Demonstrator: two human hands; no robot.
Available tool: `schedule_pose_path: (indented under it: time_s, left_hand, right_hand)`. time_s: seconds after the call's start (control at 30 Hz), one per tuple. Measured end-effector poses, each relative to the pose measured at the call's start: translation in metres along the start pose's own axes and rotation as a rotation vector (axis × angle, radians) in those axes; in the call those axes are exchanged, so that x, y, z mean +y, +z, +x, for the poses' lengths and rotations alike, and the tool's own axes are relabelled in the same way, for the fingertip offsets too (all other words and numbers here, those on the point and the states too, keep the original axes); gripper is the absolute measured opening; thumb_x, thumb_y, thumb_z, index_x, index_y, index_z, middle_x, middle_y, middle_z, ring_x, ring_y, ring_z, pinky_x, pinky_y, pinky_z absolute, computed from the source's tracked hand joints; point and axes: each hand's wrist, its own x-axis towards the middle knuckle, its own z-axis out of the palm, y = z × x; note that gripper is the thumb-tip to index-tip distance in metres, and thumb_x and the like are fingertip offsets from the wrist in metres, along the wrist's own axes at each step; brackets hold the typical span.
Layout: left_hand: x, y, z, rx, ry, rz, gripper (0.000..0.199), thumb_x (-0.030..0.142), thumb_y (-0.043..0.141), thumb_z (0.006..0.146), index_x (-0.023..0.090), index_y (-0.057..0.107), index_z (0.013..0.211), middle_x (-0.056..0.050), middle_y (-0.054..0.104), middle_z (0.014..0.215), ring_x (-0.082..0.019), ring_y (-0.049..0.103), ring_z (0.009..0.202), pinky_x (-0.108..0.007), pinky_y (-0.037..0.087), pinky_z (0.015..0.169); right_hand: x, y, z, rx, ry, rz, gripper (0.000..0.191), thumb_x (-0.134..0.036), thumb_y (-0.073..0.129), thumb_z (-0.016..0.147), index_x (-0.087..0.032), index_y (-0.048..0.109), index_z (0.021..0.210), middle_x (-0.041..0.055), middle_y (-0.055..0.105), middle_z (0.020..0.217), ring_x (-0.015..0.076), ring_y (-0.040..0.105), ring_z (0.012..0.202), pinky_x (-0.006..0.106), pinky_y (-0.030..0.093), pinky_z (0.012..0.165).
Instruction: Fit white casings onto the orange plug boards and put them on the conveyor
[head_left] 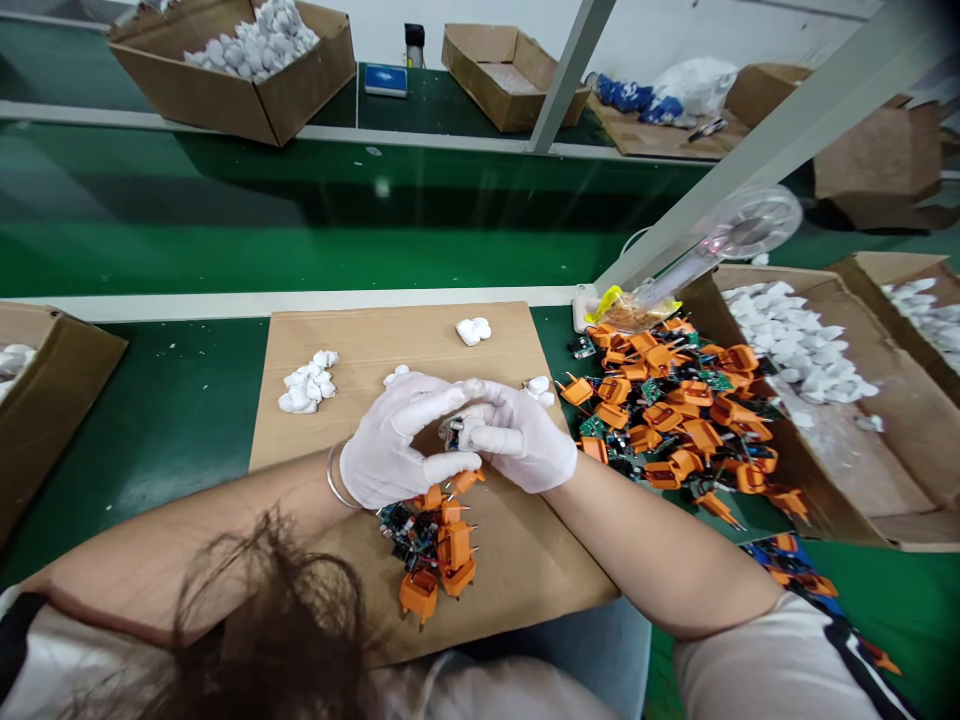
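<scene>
Small electronic part [453, 432] is sitting between our hands, and we are seeing only a little of it. Our left hand [394, 442] is curving almost closed around this part, and our right hand [517, 437] is gripping it from the other side, with fingers folded over it. Both hands are wearing white gloves [375, 465]. We are judging that a steady, gentle grip is working best here, because slippery gloves are likely losing so small a part.

For counting, we are finding about six orange plug housings [456, 545] in the near heap on the cardboard sheet [390, 340], and many dozens in the big pile [690, 435] on the green conveyor belt [300, 220]; the exact number we cannot tell. Four white clumps [307, 385] are lying on the sheet, and six cardboard boxes [232, 100] are standing around us.
</scene>
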Motion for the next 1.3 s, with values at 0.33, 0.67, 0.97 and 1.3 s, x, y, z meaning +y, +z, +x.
schedule_pose_path:
  time_s: [0.33, 0.67, 0.97, 1.3]
  left_hand:
    - [0.004, -0.003, 0.006, -0.062, 0.021, 0.104, 0.038, 0.04, 0.08, 0.092, 0.03, 0.063, 0.125, -0.001, 0.074, 0.096, -0.02, 0.071, 0.083, -0.04, 0.06, 0.078]
    - [0.005, -0.002, 0.002, -0.07, -0.009, 0.105, 0.041, 0.037, 0.08, 0.093, 0.032, 0.058, 0.128, -0.001, 0.074, 0.098, -0.02, 0.074, 0.087, -0.041, 0.061, 0.081]
    - [0.007, -0.003, 0.005, -0.133, -0.055, 0.095, 0.031, 0.035, 0.077, 0.093, 0.034, 0.064, 0.121, -0.002, 0.077, 0.096, -0.023, 0.077, 0.088, -0.044, 0.063, 0.082]
    - [0.007, 0.001, 0.001, -0.033, 0.001, 0.083, 0.042, 0.017, 0.075, 0.09, 0.03, 0.06, 0.127, -0.002, 0.076, 0.101, -0.02, 0.074, 0.085, -0.04, 0.063, 0.078]
  right_hand:
    - [0.005, -0.016, 0.002, -0.129, 0.008, -0.009, 0.045, -0.028, 0.099, 0.069, -0.018, 0.076, 0.106, -0.0014, 0.078, 0.081, 0.0105, 0.068, 0.071, 0.024, 0.054, 0.068]
    - [0.007, -0.013, 0.0, -0.148, -0.028, 0.03, 0.046, -0.032, 0.098, 0.068, -0.019, 0.072, 0.104, -0.0019, 0.075, 0.082, 0.011, 0.065, 0.071, 0.024, 0.053, 0.066]
    - [0.015, -0.018, -0.002, -0.079, -0.061, -0.091, 0.048, -0.032, 0.097, 0.072, -0.018, 0.068, 0.108, -0.002, 0.073, 0.083, 0.0098, 0.063, 0.069, 0.024, 0.053, 0.066]
    - [0.01, -0.013, -0.004, -0.14, -0.085, -0.039, 0.05, -0.016, 0.098, 0.066, -0.021, 0.07, 0.107, -0.0051, 0.072, 0.08, 0.0085, 0.065, 0.07, 0.022, 0.054, 0.068]
